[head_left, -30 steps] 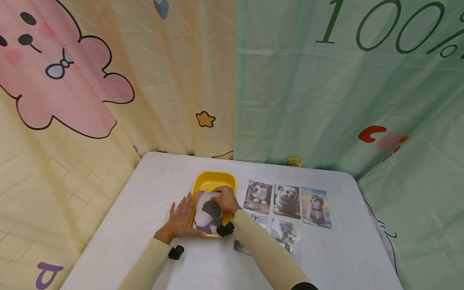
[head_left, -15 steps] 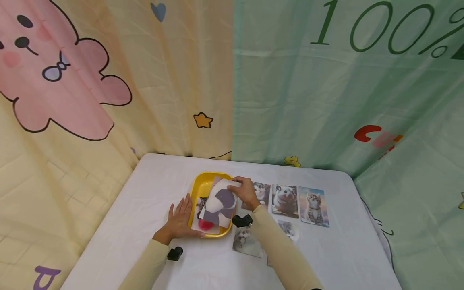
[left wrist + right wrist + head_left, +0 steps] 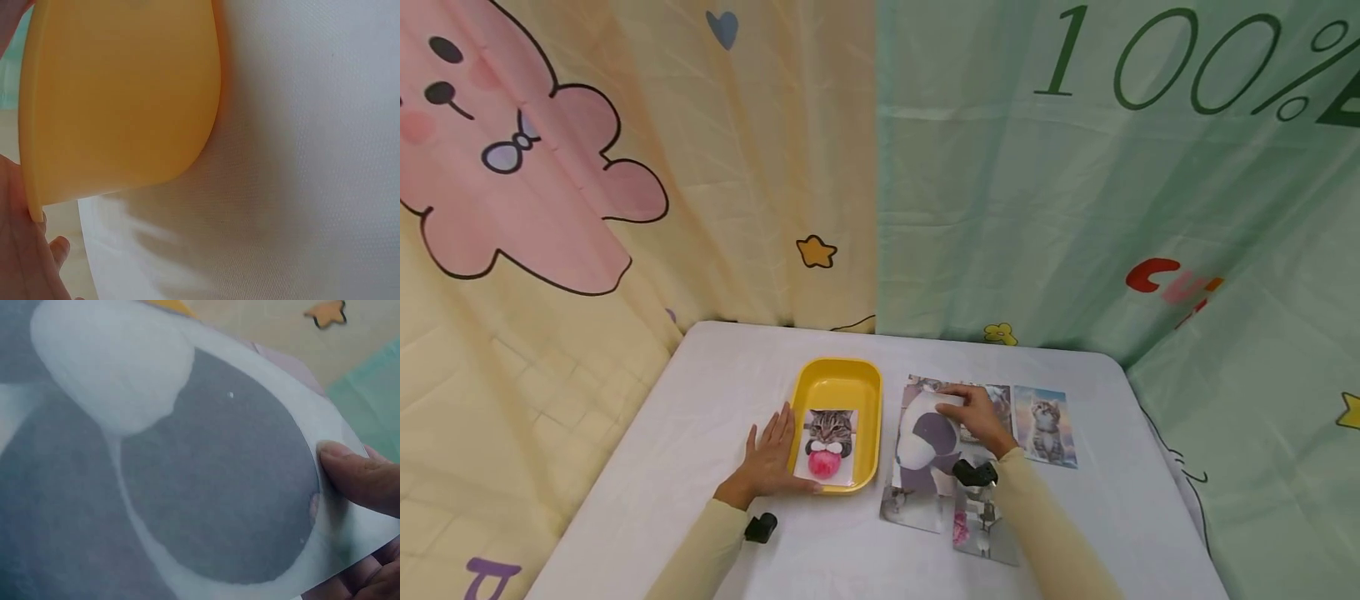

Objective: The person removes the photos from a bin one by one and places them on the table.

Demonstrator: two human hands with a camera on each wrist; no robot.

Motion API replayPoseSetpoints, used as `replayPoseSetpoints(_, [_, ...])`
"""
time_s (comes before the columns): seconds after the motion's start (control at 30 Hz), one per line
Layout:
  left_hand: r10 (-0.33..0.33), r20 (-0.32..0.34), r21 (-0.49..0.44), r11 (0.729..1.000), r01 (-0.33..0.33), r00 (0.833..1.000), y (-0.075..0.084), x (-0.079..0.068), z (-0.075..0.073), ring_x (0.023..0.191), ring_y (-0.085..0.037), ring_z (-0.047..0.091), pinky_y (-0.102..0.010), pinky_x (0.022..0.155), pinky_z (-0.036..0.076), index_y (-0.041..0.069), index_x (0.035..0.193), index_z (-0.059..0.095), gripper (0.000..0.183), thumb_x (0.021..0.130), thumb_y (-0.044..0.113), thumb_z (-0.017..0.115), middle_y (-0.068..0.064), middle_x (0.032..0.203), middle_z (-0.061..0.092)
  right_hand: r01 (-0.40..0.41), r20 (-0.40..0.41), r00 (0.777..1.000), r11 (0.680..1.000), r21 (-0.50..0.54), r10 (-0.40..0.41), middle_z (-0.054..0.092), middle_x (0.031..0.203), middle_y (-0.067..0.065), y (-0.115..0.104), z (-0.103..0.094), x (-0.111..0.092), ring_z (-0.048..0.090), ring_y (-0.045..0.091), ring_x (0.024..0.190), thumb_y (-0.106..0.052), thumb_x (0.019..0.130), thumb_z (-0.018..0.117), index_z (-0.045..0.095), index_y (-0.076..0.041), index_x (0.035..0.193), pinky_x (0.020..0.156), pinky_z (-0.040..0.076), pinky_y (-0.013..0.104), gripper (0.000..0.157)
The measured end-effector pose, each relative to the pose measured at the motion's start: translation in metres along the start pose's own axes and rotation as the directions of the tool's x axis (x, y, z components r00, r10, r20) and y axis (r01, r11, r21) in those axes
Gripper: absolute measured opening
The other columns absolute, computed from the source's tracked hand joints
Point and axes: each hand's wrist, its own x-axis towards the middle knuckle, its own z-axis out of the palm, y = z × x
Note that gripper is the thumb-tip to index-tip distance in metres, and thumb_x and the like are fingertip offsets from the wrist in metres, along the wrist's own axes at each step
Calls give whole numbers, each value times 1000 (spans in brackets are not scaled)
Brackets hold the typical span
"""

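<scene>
My right hand (image 3: 981,418) pinches a grey-and-white picture card (image 3: 917,446) by its upper corner, over the cards right of the yellow tray (image 3: 877,425). In the right wrist view the thumb (image 3: 359,475) lies on the card's face with fingers behind it, and a pinkish edge shows behind the card. My left hand (image 3: 763,460) rests at the tray's left side, fingers extended along the rim and thumb at the front edge. The left wrist view shows its palm against the rim. Inside the tray lies a card (image 3: 829,429) of a tabby cat with a pink pompom.
A kitten card (image 3: 1045,425) lies at the right of the white table (image 3: 730,367). Below the held card are a card with pink flowers (image 3: 988,537) and a grey animal card (image 3: 910,510). Others are partly covered. Curtains (image 3: 820,167) hang behind the table.
My right hand has carried the grey-and-white card out of the tray to the right, uncovering the tabby cat card. The left hand has stayed at the tray.
</scene>
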Motion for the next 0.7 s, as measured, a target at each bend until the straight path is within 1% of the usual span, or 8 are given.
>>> replayPoseSetpoints(0.2, [-4, -13, -3, 1000, 4, 1000, -1, 2, 2, 146, -39, 5, -62, 112, -5, -5, 152, 5, 143, 56, 74, 75, -19, 160, -2, -101, -58, 994, 993, -62, 98, 66, 95, 11, 27, -47, -26, 50, 11, 67, -16, 85, 74, 67, 3, 114, 59, 47, 28, 35])
replayPoseSetpoints(0.27, [-5, -11, 0, 1000, 5, 1000, -1, 2, 3, 146, -39, 4, -62, 112, -5, -5, 152, 6, 142, 56, 73, 75, -19, 161, -2, -144, -87, 987, 988, -56, 139, 64, 92, 13, 34, -61, -36, 43, 10, 61, -15, 86, 74, 65, 5, 117, 56, 44, 27, 38])
replayPoseSetpoints(0.33, [-8, -9, 3, 1000, 8, 1000, -1, 2, 3, 146, -39, 4, -62, 112, -5, -4, 152, 6, 141, 56, 73, 75, -19, 161, -3, -168, -104, 981, 985, -44, 163, 58, 80, 12, 39, -74, -46, 37, 8, 54, -14, 86, 73, 63, 6, 120, 52, 40, 26, 40])
replayPoseSetpoints(0.4, [-13, -5, 4, 1000, 13, 1000, 0, 2, 3, 146, -39, 5, -62, 112, -5, -4, 152, 6, 141, 56, 73, 75, -18, 161, -3, -191, -117, 976, 981, -46, 184, 57, 87, 9, 45, -87, -57, 38, 8, 57, -15, 87, 73, 62, 7, 121, 52, 38, 25, 42])
replayPoseSetpoints(0.5, [-16, -4, 0, 1000, 16, 1000, 1, 1, 2, 146, -39, 5, -62, 112, -5, -4, 152, 6, 141, 56, 73, 75, -19, 161, -3, -216, -134, 969, 975, -56, 207, 52, 83, 4, 55, -104, -72, 39, 8, 60, -17, 86, 73, 61, 8, 121, 52, 36, 25, 44])
replayPoseSetpoints(0.53, [-16, -5, -2, 1000, 16, 1000, 1, 1, 2, 146, -39, 5, -62, 112, -6, -4, 152, 6, 141, 56, 73, 75, -19, 161, -2, -230, -136, 966, 971, -61, 220, 51, 88, 5, 59, -110, -77, 41, 8, 64, -18, 86, 74, 60, 8, 122, 54, 37, 25, 46])
replayPoseSetpoints(0.67, [-7, -12, -12, 1000, 7, 1000, 1, 0, 1, 145, -39, 6, -61, 113, -6, -4, 152, 7, 141, 56, 73, 75, -19, 161, -1, -311, -118, 946, 948, -73, 301, 40, 69, -3, 72, -129, -97, 37, 7, 58, -20, 88, 72, 55, 9, 127, 53, 37, 25, 52])
replayPoseSetpoints(0.7, [-5, -14, -12, 1000, 5, 1000, 1, 0, 2, 145, -40, 6, -61, 113, -6, -5, 152, 7, 141, 56, 73, 75, -20, 160, 0, -329, -107, 941, 941, -80, 320, 39, 69, -6, 75, -134, -102, 37, 7, 58, -21, 88, 71, 54, 10, 129, 53, 37, 25, 54])
